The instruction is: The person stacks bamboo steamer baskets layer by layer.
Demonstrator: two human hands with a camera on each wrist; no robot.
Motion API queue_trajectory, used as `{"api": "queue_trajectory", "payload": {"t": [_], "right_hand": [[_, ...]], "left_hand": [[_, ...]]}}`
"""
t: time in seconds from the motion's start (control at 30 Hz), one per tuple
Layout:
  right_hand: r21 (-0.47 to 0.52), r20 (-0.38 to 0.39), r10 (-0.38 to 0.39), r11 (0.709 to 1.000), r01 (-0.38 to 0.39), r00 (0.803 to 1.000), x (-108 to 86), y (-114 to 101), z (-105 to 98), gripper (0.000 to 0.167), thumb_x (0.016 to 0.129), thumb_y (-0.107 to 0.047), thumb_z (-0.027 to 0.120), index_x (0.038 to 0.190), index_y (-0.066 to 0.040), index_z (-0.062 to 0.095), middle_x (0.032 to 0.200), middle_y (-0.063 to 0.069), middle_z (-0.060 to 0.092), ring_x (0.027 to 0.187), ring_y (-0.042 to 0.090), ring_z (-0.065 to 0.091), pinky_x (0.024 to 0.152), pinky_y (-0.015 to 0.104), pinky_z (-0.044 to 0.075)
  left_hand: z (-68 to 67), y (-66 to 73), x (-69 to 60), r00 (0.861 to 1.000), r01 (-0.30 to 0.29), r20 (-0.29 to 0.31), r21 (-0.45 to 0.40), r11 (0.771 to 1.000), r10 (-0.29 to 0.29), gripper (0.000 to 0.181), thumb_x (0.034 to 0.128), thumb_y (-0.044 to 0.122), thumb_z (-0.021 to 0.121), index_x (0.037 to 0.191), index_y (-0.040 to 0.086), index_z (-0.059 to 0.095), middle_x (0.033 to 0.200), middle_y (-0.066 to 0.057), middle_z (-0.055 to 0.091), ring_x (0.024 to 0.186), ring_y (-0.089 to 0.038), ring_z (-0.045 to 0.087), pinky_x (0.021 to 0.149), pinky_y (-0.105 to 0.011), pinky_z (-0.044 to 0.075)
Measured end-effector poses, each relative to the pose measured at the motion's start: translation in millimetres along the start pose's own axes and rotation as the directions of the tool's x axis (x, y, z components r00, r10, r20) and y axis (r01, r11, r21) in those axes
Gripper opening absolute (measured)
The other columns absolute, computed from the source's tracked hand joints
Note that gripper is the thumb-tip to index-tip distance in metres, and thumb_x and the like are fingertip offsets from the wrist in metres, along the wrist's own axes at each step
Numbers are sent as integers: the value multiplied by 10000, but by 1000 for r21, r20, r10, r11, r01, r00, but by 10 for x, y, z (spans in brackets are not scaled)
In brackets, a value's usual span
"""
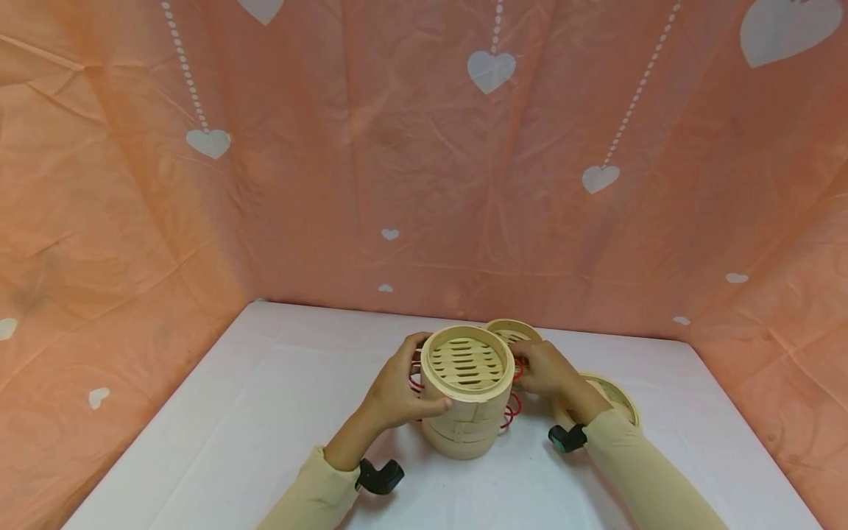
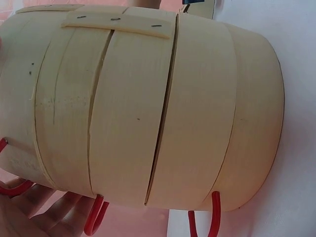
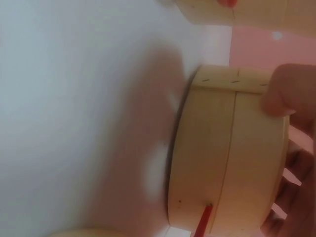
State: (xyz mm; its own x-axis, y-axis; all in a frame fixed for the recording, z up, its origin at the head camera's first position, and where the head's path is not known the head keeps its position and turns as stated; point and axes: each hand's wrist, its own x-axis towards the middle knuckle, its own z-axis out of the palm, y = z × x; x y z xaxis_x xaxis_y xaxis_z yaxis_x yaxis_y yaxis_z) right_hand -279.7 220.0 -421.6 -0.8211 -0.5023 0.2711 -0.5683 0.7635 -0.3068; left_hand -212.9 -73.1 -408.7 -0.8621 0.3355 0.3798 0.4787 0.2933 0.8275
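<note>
A tall stack of bamboo steamer baskets (image 1: 464, 427) stands on the white table, its slatted top facing up. My left hand (image 1: 394, 394) grips the stack near its top, thumb on the near side and fingers round the left. In the left wrist view, fingertips (image 2: 54, 212) show beside the red cord loops (image 2: 216, 212). Behind the stack, to the right, is another steamer basket (image 3: 222, 148). My right hand (image 1: 546, 368) grips its rim, with the thumb (image 3: 284, 91) on one side and the fingers beyond. Whether that basket touches the table cannot be told.
One more round bamboo piece (image 1: 626, 401) lies at the right, partly under my right forearm. The white table (image 1: 265, 412) meets a pink cloth backdrop (image 1: 424, 184) with hearts at the back and sides. Both wrists wear black camera mounts (image 1: 380, 477).
</note>
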Motion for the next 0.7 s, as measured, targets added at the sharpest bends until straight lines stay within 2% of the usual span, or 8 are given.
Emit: {"api": "queue_trajectory", "payload": {"t": [0.37,0.5,0.7], "right_hand": [[-35,-76,-79,996,77,994,3,30,4,378,634,-252,854,967,-230,675,873,-80,642,715,72,493,672,279,419],[-49,-103,-99,994,94,990,4,45,5,365,651,-265,849,966,-233,668,864,-85,633,731,75,495,676,288,417],[-12,-106,-61,998,60,992,-33,40,-37,303,724,-346,820,990,-313,678,846,-143,601,721,46,478,681,282,384]], "left_hand": [[3,-5,3,1000,7,-1,-7,1000,-7,910,609,261,859,1382,161,390,1223,-62,571,1029,-226,625,673,-247,559],[1,-4,7,1000,1,6,-16,1000,-1,912,614,261,864,1385,165,387,1230,-64,570,1045,-232,623,681,-244,559],[-11,-24,4,1000,-3,20,-38,999,4,926,624,268,875,1399,171,377,1258,-83,558,1072,-253,618,692,-245,558]]}}
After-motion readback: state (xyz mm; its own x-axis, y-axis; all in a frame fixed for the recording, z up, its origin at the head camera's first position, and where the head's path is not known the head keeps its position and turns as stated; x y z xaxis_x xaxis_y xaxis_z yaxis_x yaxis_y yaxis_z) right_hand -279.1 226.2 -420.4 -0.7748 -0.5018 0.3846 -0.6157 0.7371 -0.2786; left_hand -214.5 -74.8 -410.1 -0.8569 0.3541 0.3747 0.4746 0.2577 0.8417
